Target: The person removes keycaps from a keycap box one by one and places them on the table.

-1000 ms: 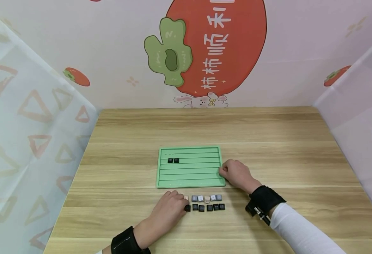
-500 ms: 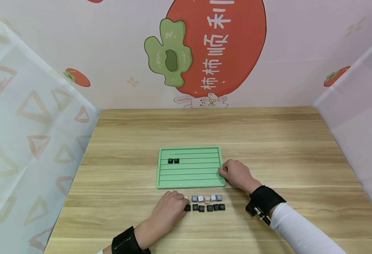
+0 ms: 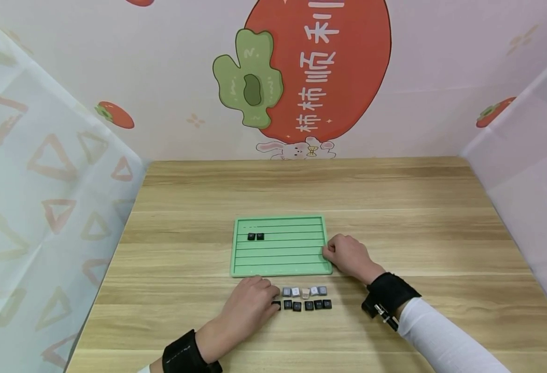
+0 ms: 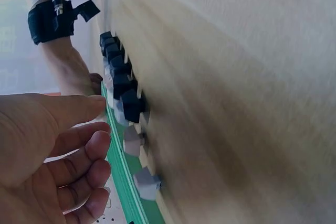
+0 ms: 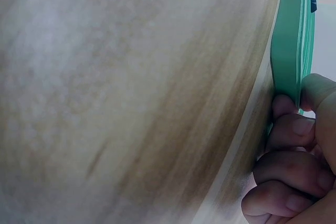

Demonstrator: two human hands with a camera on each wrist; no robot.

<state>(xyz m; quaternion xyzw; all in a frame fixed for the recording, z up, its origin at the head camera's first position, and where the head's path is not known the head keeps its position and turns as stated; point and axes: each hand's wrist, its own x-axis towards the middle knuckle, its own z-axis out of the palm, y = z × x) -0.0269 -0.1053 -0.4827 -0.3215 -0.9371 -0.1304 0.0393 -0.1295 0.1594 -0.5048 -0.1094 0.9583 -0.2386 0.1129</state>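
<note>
My left hand [image 3: 252, 305] is at the left end of two rows of keycaps, its fingertips beside the nearest black keycap [image 3: 277, 305]. In the left wrist view the thumb [image 4: 79, 109] and loosely bent fingers have a gap between them with nothing visible in it. Black keycaps [image 4: 132, 104] and pale keycaps [image 4: 147, 183] lie just beyond. My right hand [image 3: 348, 255] pinches the right edge of a green ridged board [image 3: 282, 261], thumb on top and curled fingers against its side. Two black keycaps [image 3: 256, 237] sit on the board's upper left.
Grey, white and beige keycaps [image 3: 305, 293] form the row nearer the board; several black keycaps [image 3: 308, 305] form the row nearer me. All are on a wooden table [image 3: 394, 207]. A printed backdrop [image 3: 175, 62] stands behind, with white sheets at both sides.
My left hand has shifted slightly, its fingertips now covering the beige keycap at the row's left end. The right hand keeps its hold on the board.
</note>
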